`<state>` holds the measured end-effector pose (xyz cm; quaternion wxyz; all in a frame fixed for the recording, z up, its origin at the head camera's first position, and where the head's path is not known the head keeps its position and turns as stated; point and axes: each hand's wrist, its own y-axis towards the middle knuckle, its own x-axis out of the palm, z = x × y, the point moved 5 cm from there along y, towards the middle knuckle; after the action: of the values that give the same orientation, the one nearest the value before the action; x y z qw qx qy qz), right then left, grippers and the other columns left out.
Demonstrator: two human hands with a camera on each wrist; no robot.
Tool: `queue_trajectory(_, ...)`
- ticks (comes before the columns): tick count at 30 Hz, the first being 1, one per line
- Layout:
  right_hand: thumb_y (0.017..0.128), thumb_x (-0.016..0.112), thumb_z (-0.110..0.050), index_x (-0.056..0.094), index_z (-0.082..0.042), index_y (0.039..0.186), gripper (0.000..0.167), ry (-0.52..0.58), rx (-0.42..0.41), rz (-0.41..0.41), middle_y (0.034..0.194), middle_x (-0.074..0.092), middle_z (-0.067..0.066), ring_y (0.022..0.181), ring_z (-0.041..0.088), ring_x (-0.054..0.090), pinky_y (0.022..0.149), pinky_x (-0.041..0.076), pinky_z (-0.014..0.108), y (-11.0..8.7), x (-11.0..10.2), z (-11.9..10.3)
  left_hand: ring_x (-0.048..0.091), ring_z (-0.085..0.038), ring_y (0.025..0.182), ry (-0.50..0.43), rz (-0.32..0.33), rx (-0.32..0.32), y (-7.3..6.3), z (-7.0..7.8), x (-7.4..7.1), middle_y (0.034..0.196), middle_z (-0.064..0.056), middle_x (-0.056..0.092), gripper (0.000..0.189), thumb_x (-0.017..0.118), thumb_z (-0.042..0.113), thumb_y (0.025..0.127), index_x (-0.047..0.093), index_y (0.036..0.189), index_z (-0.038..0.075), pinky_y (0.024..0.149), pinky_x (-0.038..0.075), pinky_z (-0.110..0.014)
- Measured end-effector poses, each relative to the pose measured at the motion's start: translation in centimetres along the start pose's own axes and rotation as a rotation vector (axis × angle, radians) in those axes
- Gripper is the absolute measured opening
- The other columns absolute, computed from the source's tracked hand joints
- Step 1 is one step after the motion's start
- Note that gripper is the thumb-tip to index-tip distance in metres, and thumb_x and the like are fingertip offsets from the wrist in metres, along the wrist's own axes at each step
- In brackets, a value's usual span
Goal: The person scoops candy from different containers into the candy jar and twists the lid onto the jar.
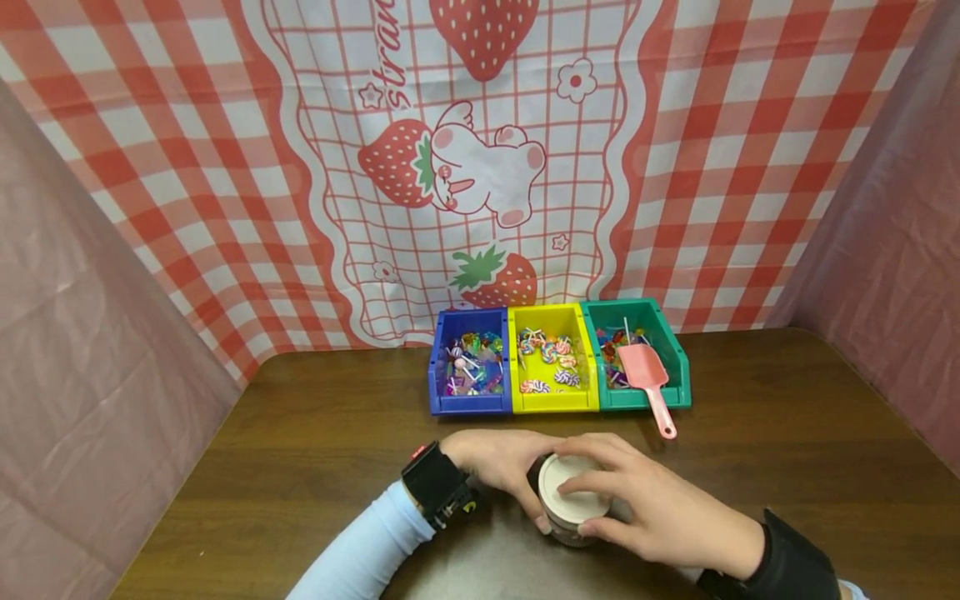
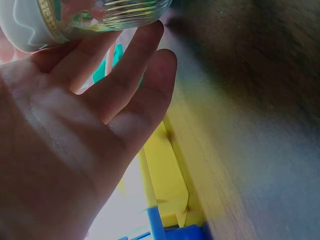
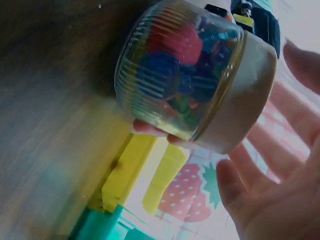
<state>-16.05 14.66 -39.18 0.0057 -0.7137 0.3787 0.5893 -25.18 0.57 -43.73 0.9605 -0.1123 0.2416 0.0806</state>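
A clear ribbed glass jar with a cream lid stands upright on the table near its front. Red, blue and green pieces show through its glass. My left hand holds the jar from the left, thumb on the near side and fingers round the far side. From the right, my right hand spans the lid, its thumb at the near rim and one finger bent over the top. In the left wrist view, the left fingers lie along the jar's side.
Behind the hands stand joined blue, yellow and green bins holding small candy-like pieces, some like lollipops. A pink scoop leans in the green bin, its handle over the front edge. A checked strawberry cloth hangs behind.
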Motion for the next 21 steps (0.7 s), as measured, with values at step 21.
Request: queue_trajectory(21, 0.087, 0.078, -0.037, 0.07, -0.033, 0.117, 0.031, -0.013, 0.063, -0.039, 0.142, 0.052, -0.003, 0.118, 0.016, 0.046, 0.084, 0.049, 0.031, -0.19, 0.48, 0.49, 0.056, -0.001, 0.104, 0.097, 0.013, 0.003, 0.0, 0.0, -0.04, 0.116, 0.012, 0.059, 0.076, 0.093, 0.017, 0.07, 0.051, 0.133, 0.013, 0.094, 0.045, -0.021)
